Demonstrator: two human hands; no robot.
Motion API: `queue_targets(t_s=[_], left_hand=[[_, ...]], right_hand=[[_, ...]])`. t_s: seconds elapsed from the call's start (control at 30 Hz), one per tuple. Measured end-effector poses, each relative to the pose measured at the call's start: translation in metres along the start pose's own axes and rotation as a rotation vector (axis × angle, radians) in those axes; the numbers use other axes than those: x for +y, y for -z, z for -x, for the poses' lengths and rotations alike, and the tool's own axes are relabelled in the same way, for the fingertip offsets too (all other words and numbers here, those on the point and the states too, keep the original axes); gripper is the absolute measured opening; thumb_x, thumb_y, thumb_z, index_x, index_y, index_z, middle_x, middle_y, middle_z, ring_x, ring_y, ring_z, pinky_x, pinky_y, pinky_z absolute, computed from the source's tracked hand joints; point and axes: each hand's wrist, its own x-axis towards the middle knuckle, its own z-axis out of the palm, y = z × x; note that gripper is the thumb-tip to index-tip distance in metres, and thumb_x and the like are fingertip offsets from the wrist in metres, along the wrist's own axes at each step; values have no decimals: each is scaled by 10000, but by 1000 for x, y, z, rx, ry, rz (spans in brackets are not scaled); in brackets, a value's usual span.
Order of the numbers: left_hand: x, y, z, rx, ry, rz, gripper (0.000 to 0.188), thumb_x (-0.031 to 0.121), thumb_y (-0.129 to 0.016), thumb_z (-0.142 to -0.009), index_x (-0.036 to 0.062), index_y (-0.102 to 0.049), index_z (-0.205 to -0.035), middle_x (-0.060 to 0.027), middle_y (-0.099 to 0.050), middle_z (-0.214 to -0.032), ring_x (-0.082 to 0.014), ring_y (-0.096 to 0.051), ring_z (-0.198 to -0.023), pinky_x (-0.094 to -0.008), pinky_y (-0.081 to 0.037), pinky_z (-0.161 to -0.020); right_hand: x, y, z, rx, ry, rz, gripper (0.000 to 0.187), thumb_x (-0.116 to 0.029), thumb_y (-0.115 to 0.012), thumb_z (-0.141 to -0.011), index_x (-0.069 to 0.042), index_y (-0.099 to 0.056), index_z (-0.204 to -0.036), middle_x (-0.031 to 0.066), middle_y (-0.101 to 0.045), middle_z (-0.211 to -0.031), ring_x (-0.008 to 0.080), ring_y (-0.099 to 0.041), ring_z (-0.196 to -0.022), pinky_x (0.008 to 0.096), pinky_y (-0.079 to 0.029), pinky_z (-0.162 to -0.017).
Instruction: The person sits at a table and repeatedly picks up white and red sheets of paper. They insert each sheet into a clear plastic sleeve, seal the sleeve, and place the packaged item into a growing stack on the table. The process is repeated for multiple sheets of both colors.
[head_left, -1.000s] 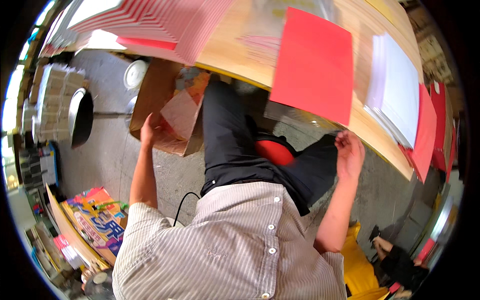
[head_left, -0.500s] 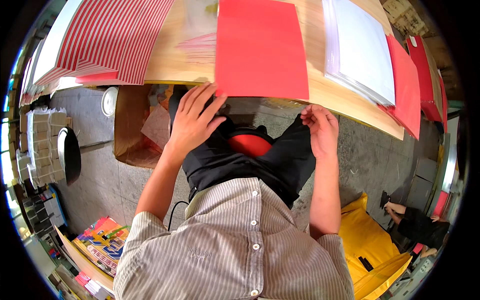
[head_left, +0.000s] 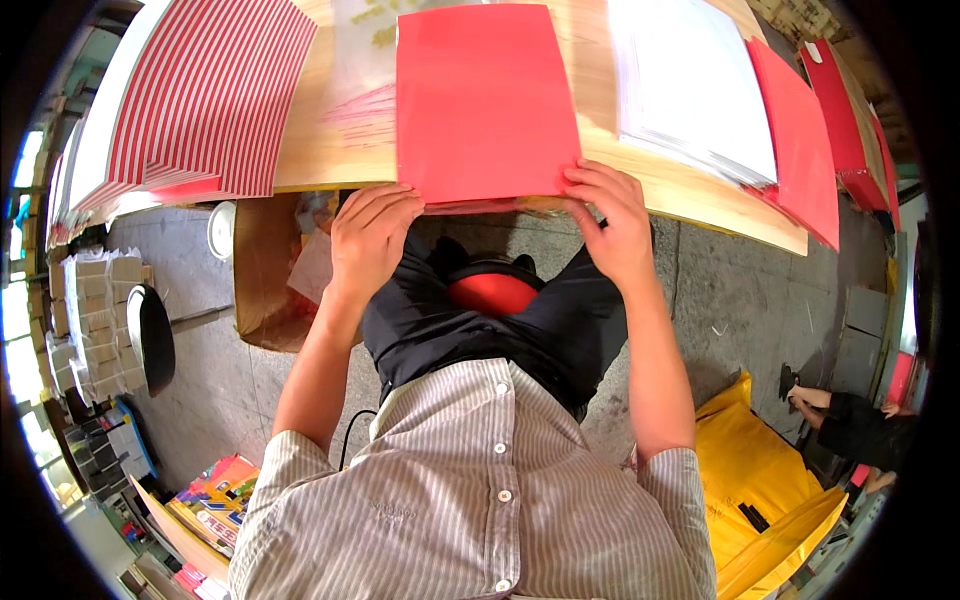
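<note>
A red sheet (head_left: pixel 487 110), smooth and plain, lies at the table's near edge in front of me. My left hand (head_left: pixel 372 238) pinches its near left corner, the fingertips on top. At the near right corner, my right hand (head_left: pixel 615 222) has its fingers curled over the edge and its thumb below. The near edge hangs slightly past the table. Beneath the sheet's left side, a clear plastic piece with pink lines (head_left: pixel 360 115) shows in part.
A stepped stack with red and white edges (head_left: pixel 215 95) stands left. At right lie a white stack (head_left: pixel 695 95) and red sheets (head_left: pixel 795 140). Below the wooden table (head_left: pixel 690 205) are an open carton (head_left: pixel 265 270) and a red stool seat (head_left: pixel 492 293). A yellow bag (head_left: pixel 750 480) stands behind right; another person (head_left: pixel 860 430) sits beyond.
My right hand has moved up and inward onto the sheet's near right corner. My left hand has closed at the left corner. The view has shifted slightly.
</note>
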Motion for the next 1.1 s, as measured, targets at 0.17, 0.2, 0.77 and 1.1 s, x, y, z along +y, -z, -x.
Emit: queue_targets(t_s=[0.17, 0.2, 0.77, 1.1], left_hand=[[3, 4, -4, -33, 177, 74, 105, 2, -739, -810, 19, -744, -913, -112, -731, -924, -269, -692, -911, -353, -529, -829], [4, 4, -6, -41, 222, 93, 98, 10, -746, -814, 19, -745, -912, -112, -728, -913, -261, -690, -898, -346, -527, -823], [3, 1, -16, -83, 566, 305, 113, 53, -752, -855, 16, -752, -961, -66, -715, -863, -134, -641, -780, -273, -505, -737], [-2, 1, -19, -136, 766, 430, 126, 86, -765, -867, -2, -752, -955, -19, -726, -808, -59, -624, -738, -232, -506, -714]], right_hand=[[1, -6, -8, 82, -198, -167, 91, -50, -771, -810, -48, -739, -896, 82, -731, -964, 255, -650, -1029, 364, -490, -881], [0, -6, -9, 79, -242, -215, 84, -47, -769, -812, -44, -737, -889, 81, -727, -956, 251, -645, -998, 357, -497, -852], [-1, -2, -23, 26, -481, -332, 79, -55, -769, -828, -2, -734, -875, 76, -648, -837, 191, -605, -796, 305, -490, -710], [1, -4, -29, -19, -544, -209, 128, -96, -781, -822, 12, -715, -839, 88, -614, -796, 195, -590, -733, 321, -491, -693]])
